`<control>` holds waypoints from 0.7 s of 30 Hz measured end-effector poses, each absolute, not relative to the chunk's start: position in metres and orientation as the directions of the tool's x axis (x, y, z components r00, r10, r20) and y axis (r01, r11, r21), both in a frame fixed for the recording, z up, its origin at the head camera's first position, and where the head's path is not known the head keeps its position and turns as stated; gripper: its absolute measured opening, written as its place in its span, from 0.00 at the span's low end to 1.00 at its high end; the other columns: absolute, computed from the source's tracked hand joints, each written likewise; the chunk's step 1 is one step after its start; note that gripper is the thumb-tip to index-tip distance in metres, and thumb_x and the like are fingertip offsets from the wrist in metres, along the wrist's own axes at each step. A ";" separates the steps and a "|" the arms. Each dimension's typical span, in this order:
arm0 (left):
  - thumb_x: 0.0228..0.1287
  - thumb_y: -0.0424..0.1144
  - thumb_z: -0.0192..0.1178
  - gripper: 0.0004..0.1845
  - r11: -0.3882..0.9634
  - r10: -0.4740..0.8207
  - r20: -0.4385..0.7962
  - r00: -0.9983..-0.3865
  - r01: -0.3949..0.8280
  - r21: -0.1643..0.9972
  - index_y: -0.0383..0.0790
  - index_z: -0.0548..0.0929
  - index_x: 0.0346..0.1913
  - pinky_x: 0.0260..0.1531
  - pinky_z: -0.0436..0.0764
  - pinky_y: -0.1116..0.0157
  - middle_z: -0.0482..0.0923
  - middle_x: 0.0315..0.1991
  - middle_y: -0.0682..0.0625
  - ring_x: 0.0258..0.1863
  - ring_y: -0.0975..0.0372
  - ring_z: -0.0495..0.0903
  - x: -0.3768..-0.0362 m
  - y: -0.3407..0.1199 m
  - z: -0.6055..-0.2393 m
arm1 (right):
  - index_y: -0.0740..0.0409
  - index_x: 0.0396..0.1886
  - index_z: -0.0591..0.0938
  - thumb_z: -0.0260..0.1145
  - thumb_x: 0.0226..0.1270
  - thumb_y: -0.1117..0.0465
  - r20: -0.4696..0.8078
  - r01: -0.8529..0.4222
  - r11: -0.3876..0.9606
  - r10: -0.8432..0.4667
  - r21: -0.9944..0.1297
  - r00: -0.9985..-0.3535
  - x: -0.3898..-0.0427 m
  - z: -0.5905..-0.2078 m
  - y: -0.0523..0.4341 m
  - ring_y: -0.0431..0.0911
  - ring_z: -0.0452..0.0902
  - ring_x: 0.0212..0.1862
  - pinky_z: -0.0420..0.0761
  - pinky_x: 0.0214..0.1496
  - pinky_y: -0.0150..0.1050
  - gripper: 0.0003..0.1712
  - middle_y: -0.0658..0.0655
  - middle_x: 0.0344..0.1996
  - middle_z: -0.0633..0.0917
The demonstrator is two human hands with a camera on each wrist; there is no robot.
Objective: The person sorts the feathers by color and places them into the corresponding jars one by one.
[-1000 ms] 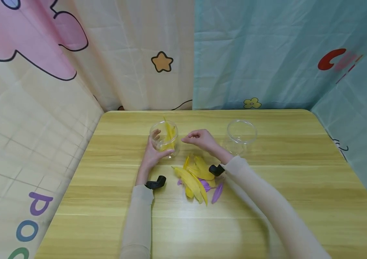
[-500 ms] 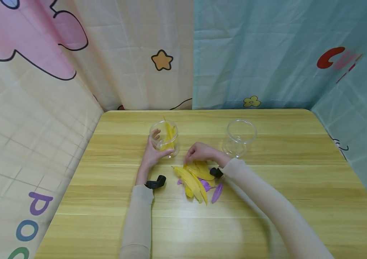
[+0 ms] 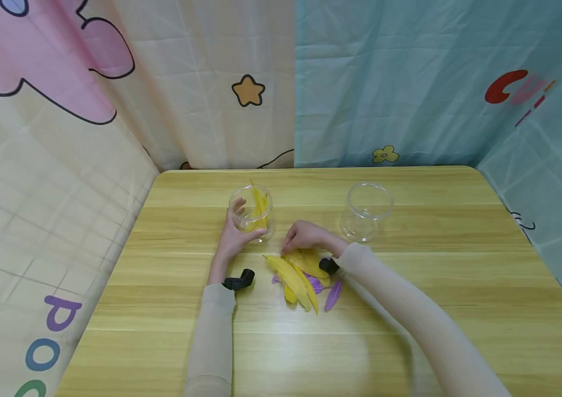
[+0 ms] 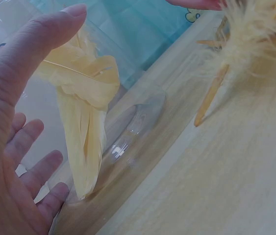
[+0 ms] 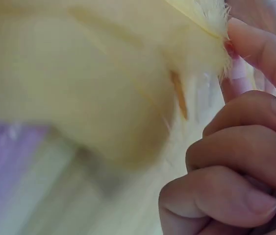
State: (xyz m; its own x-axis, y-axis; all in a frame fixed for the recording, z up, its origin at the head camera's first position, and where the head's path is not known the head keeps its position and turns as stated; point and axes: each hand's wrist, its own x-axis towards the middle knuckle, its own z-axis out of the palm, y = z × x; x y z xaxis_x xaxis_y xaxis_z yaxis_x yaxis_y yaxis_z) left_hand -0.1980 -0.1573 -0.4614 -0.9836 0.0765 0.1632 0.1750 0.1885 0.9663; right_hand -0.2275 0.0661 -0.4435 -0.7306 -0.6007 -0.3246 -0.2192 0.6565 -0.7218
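Since a second ago the right hand (image 3: 305,236) has dropped from mid-air beside the jar (image 3: 252,212) down onto the feather pile (image 3: 296,273), while the left hand (image 3: 234,236) has stayed put. That left hand cups the jar with thumb on one side and fingers seen through the clear wall on the other, seemingly to steady it upright; a few yellow feathers (image 4: 81,117) stand inside, tips poking above the rim. At the pile's far edge, the right hand curls its fingers (image 5: 245,142) and pinches the fluffy base of a yellow feather (image 5: 196,58) between thumb and fingertip, as the right wrist view shows. Purple feathers (image 3: 332,296) lie at the pile's near side, partly under the yellow ones. A second jar (image 3: 366,210) stands empty, well apart to the right on the table (image 3: 434,309). Most of that wrist view is blurred yellow, so how many feathers are pinched is unclear, and the right wrist hides part of the pile.
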 end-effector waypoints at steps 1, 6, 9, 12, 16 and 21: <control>0.45 0.33 0.76 0.52 0.190 0.076 0.163 -0.984 0.175 0.966 0.37 0.53 0.71 0.63 0.57 0.49 0.54 0.70 0.41 0.68 0.46 0.53 -0.198 -0.157 -0.461 | 0.56 0.25 0.88 0.73 0.54 0.57 -0.319 -0.211 0.650 -0.597 -0.730 -0.736 -0.228 -0.442 0.068 0.37 0.65 0.22 0.64 0.24 0.29 0.07 0.46 0.21 0.83; 0.43 0.37 0.77 0.54 0.189 0.061 0.162 -0.985 0.171 0.967 0.43 0.53 0.71 0.63 0.56 0.49 0.55 0.71 0.48 0.69 0.50 0.53 -0.209 -0.161 -0.481 | 0.56 0.27 0.88 0.71 0.58 0.59 -0.289 -0.164 0.608 -0.575 -0.777 -0.765 -0.231 -0.433 0.075 0.40 0.65 0.24 0.64 0.24 0.32 0.06 0.48 0.24 0.84; 0.42 0.40 0.78 0.56 0.198 0.051 0.170 -0.984 0.177 0.964 0.47 0.53 0.72 0.63 0.56 0.50 0.55 0.70 0.50 0.68 0.53 0.54 -0.214 -0.163 -0.491 | 0.57 0.27 0.88 0.70 0.59 0.59 -0.252 -0.148 0.567 -0.564 -0.810 -0.786 -0.233 -0.426 0.075 0.39 0.70 0.28 0.69 0.30 0.32 0.07 0.48 0.27 0.85; 0.41 0.43 0.79 0.56 0.198 0.052 0.181 -0.982 0.188 0.962 0.45 0.53 0.72 0.63 0.57 0.49 0.55 0.70 0.49 0.68 0.53 0.54 -0.214 -0.164 -0.493 | 0.57 0.29 0.88 0.71 0.59 0.58 -0.201 -0.126 0.512 -0.536 -0.850 -0.820 -0.234 -0.419 0.074 0.40 0.73 0.32 0.73 0.37 0.34 0.07 0.50 0.31 0.86; 0.41 0.42 0.79 0.56 0.192 0.055 0.170 -0.984 0.177 0.965 0.46 0.53 0.72 0.63 0.57 0.49 0.55 0.70 0.51 0.69 0.53 0.53 -0.213 -0.163 -0.492 | 0.56 0.31 0.88 0.71 0.59 0.54 -0.146 -0.096 0.457 -0.465 -0.884 -0.873 -0.234 -0.410 0.072 0.42 0.70 0.32 0.71 0.36 0.37 0.10 0.50 0.35 0.85; 0.44 0.37 0.77 0.56 0.177 0.072 0.169 -0.983 0.179 0.968 0.46 0.51 0.73 0.64 0.55 0.48 0.52 0.71 0.49 0.69 0.51 0.51 -0.214 -0.163 -0.491 | 0.53 0.33 0.88 0.71 0.58 0.49 -0.087 -0.065 0.388 -0.362 -0.919 -0.928 -0.235 -0.399 0.067 0.44 0.71 0.36 0.69 0.39 0.39 0.13 0.51 0.35 0.84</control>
State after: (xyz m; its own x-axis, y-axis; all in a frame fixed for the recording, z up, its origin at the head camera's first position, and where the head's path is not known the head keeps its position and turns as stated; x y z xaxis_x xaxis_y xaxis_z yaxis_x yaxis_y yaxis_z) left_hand -0.2142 -0.1627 -0.4913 -0.9830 0.0715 0.1688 0.1791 0.1766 0.9679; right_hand -0.2352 0.0671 -0.3988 -0.9280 -0.3622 -0.0874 -0.0649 0.3879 -0.9194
